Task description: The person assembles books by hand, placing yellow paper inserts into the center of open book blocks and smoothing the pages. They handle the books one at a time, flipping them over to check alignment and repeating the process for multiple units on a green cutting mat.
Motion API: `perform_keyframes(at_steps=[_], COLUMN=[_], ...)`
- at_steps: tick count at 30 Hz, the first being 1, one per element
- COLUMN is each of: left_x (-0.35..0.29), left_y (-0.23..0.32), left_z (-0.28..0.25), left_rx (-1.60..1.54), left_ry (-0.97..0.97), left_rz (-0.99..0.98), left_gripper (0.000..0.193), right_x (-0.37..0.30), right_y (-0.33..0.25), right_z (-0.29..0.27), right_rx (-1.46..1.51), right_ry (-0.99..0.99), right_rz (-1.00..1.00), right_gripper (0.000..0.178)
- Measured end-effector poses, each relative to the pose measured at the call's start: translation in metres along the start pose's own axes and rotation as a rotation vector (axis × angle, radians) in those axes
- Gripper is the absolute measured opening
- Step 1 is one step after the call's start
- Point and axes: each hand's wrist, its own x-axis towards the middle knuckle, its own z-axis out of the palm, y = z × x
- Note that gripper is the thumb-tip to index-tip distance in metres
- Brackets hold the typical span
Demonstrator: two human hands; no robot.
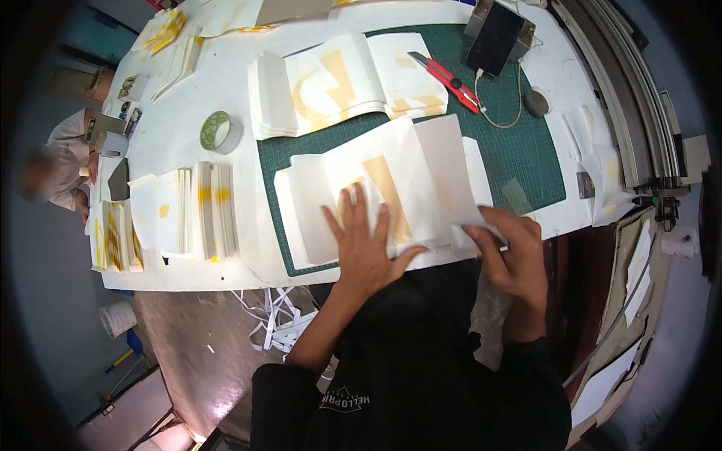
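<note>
My left hand [362, 244] lies with fingers spread on a white paper sheet [331, 180] that carries a yellow-orange printed band. Between its thumb and fingers, my right hand [517, 252] pinches the near right corner of the sheet's right-hand part, which is lifted and curving. More white paper lies under this sheet, its edges showing at left and right. All of it rests on a green cutting mat [540, 177] close to the table's front edge. Beyond it lies a pile of folded sheets [331, 83] with yellow print. A red utility knife [455, 86] lies right of that pile.
A dark phone [495, 43] leans on a metal block, its cable trailing over the mat. At left are a green-and-white tape roll [219, 131] and upright paper bundles [195, 210]. A co-worker [71, 154] is at the far left. Paper strips [278, 323] litter the floor.
</note>
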Motion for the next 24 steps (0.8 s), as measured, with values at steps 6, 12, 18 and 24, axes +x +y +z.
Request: perform_keyframes(at_steps=[6,12,18,24], left_x=[0.008,0.059,0.155,0.185], left_y=[-0.024,-0.059,-0.104,-0.149], left_z=[0.001,-0.054,-0.088,-0.032], left_rx=[0.084,0.22,0.564,0.695], left_ry=[0.341,0.496,0.313,-0.292], left_rz=[-0.055,-0.039,0.056,0.075], left_gripper=[0.109,0.064,0.085,0.062], right_x=[0.04,0.07,0.184,0.216], right_y=[-0.054,-0.045,0.055,0.166], right_z=[-0.027,-0.049,-0.018,0.046], right_rx=[0.145,0.325,0.557,0.139], right_ry=[-0.213,0.083,0.182,0.171], right_rz=[-0.382,-0.163,-0.016,0.243], right_gripper=[0.025,0.029,0.039,0.051])
